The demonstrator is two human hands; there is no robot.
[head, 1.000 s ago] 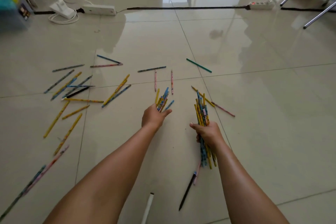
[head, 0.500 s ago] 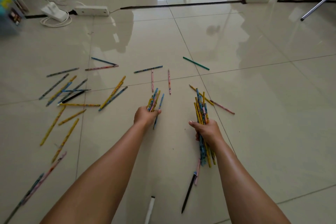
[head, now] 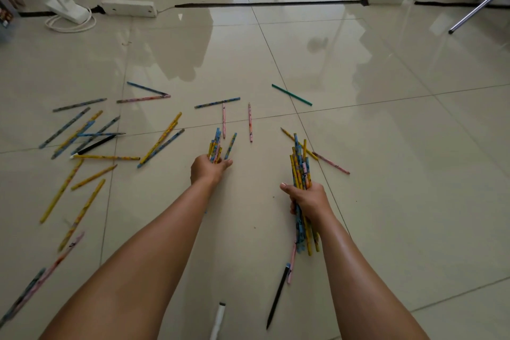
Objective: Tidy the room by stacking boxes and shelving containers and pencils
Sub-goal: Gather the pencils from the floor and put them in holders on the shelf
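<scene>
The left hand [head: 208, 170] grips a small pencil bunch [head: 216, 148]; the right hand [head: 309, 199] clamps a bigger bundle [head: 300, 174] mid-length. These 2 bunches look light, stiff and slippery, so hold them near the middle.

Your two bare forearms are reaching forward and down toward the tiled floor [head: 386, 146], the left stretching farther out than the right. Your left hand [head: 208, 170] is curling its fingers round a small bunch of pencils [head: 216, 146] low over the floor. Your right hand [head: 309, 200] is gripping a thicker bundle of pencils [head: 300, 168] mid-length, thumb pointing left across it.
</scene>
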